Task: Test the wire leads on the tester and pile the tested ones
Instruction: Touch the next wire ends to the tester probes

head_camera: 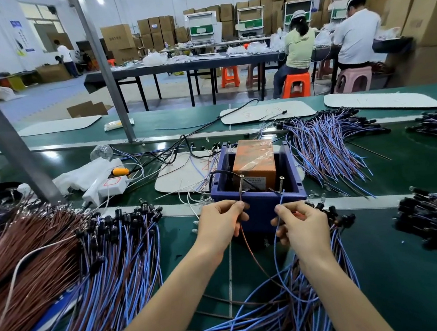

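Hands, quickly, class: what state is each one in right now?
Left hand: closed, fingers pinching the brown wire.
Right hand: closed, fingers pinching the blue wire.

**Two grips offering one lead's wires to the blue tester box (pixel 262 209)**
Just in front of the box, the left grip (pixel 219 223) pinched a brown wire (pixel 240 194) that ran up beside the box's left screw post (pixel 242 180). The right grip (pixel 303 226) pinched a blue wire (pixel 282 197) below the right post (pixel 281 183). Heaped leads (pixel 100 258) lay left of the box on the green worktop (pixel 412 279).
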`<act>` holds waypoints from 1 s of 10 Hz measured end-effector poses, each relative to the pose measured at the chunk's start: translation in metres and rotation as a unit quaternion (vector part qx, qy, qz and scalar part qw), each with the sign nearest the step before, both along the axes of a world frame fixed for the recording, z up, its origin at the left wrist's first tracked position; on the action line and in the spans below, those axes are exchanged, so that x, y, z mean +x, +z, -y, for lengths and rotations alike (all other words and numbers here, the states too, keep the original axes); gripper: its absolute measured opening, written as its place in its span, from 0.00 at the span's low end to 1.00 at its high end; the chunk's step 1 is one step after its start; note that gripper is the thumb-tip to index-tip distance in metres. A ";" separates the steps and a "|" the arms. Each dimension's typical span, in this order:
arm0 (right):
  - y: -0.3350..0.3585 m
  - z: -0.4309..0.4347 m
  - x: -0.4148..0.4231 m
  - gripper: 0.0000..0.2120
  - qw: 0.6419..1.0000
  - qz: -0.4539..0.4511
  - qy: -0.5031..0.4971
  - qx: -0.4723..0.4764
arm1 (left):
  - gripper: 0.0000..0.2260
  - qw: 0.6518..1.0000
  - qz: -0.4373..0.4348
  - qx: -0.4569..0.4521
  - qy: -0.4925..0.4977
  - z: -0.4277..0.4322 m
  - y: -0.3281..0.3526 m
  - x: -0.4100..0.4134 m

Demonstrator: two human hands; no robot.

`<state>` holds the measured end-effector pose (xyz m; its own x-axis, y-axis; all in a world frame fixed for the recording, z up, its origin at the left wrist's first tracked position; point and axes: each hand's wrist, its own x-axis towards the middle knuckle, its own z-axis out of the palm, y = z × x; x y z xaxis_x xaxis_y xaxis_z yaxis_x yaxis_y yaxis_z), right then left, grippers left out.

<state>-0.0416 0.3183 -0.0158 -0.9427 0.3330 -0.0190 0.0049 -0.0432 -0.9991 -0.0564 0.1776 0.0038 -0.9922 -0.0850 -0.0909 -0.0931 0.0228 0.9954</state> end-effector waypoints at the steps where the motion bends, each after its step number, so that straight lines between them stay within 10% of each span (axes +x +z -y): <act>1: -0.001 0.000 0.000 0.05 1.000 0.001 0.002 0.001 | 0.07 1.000 -0.004 -0.002 0.000 0.000 0.001 0.000; 10: 0.000 0.000 0.002 0.06 1.000 0.003 0.000 -0.001 | 0.07 0.999 0.003 -0.037 0.016 0.003 0.001 0.000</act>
<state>-0.0394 0.3181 -0.0154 -0.9426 0.3331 -0.0256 0.0109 -0.0459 -0.9989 -0.0566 0.1743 0.0048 -0.9885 -0.1225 -0.0888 -0.1004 0.0926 0.9906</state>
